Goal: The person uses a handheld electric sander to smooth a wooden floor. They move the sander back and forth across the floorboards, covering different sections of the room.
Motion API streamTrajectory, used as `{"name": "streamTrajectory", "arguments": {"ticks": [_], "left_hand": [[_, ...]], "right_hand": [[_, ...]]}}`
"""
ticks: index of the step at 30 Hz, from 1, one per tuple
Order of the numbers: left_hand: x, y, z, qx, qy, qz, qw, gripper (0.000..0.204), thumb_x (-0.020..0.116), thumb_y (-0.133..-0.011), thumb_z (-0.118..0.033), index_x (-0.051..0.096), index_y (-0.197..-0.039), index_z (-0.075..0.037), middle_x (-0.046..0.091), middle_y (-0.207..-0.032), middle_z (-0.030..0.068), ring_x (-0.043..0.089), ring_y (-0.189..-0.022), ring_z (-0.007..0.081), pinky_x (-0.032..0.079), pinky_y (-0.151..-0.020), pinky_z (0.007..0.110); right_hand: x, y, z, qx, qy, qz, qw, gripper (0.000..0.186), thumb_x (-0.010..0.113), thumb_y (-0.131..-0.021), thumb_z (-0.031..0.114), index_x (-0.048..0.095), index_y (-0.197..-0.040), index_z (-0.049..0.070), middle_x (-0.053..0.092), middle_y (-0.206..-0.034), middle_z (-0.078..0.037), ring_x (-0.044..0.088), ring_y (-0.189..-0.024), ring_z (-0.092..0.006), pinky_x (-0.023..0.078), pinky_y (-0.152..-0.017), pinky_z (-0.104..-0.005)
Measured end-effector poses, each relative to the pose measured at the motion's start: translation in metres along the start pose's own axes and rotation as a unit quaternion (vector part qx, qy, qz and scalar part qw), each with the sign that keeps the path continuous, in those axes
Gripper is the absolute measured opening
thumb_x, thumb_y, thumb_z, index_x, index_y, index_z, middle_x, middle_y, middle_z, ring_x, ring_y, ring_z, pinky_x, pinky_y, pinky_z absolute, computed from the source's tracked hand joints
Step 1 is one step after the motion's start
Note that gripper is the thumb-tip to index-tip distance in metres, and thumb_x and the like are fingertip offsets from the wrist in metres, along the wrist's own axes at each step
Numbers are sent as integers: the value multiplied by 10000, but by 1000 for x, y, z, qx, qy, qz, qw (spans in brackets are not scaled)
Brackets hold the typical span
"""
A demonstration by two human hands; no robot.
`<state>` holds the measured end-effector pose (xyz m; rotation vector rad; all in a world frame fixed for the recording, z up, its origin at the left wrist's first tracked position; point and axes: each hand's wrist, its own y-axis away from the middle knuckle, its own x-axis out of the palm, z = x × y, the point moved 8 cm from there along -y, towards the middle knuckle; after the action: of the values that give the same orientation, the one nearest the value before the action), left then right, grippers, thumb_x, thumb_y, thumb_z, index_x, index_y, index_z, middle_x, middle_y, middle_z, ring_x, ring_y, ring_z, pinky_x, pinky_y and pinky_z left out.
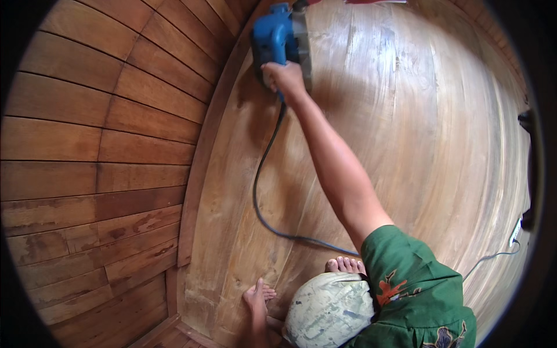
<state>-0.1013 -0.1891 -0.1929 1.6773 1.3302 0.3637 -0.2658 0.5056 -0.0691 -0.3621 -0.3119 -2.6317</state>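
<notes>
My right arm, in a green patterned sleeve, reaches far ahead. Its hand (286,78) is closed around the rear handle of a blue corded power tool, which looks like a belt sander (271,33). The tool sits on the wooden plank floor (354,133), close to the wall's baseboard; its underside is hidden. From the handle a dark cord (255,191) loops back across the planks toward my foot (346,265). Low in the view, my left hand (258,292) rests on the floor with fingers stretched out, holding nothing. Beside it is my bent knee (331,310) in pale, stained cloth.
A wall of reddish-brown boards (145,116) rises along the left, with a baseboard (200,151) at its foot. At the right edge, a white power strip (515,231) has a thin cord (493,256) running from it. Something red (348,2) lies at the far edge.
</notes>
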Motion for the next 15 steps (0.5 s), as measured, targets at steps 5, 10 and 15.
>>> {"name": "streamTrajectory", "arguments": {"ticks": [5, 10, 15], "left_hand": [[45, -22, -49, -4, -77, 62, 995, 516, 767, -978, -419, 686, -852, 75, 719, -698, 208, 698, -511, 257, 578, -471, 330], [56, -19, -75, -34, -119, 99, 987, 546, 789, -955, -452, 707, -831, 74, 723, -689, 202, 698, -501, 244, 578, -459, 328], [57, -11, -80, -46, -131, 114, 984, 566, 802, -936, -482, 712, -823, 66, 725, -683, 193, 698, -499, 236, 569, -454, 320]], "right_hand": [[-41, -71, 31, -64, 28, -15, 997, 258, 812, -859, 251, 660, -768, 64, 604, -653, -17, 557, -523, -137, 448, -508, -322], [-72, -95, 46, -41, 86, -9, 995, 259, 795, -854, 283, 649, -767, 87, 594, -682, -7, 561, -578, -133, 466, -566, -314], [-77, -90, 44, -50, 81, -7, 995, 258, 791, -855, 277, 649, -761, 84, 590, -675, -9, 558, -576, -135, 465, -562, -317]]}}
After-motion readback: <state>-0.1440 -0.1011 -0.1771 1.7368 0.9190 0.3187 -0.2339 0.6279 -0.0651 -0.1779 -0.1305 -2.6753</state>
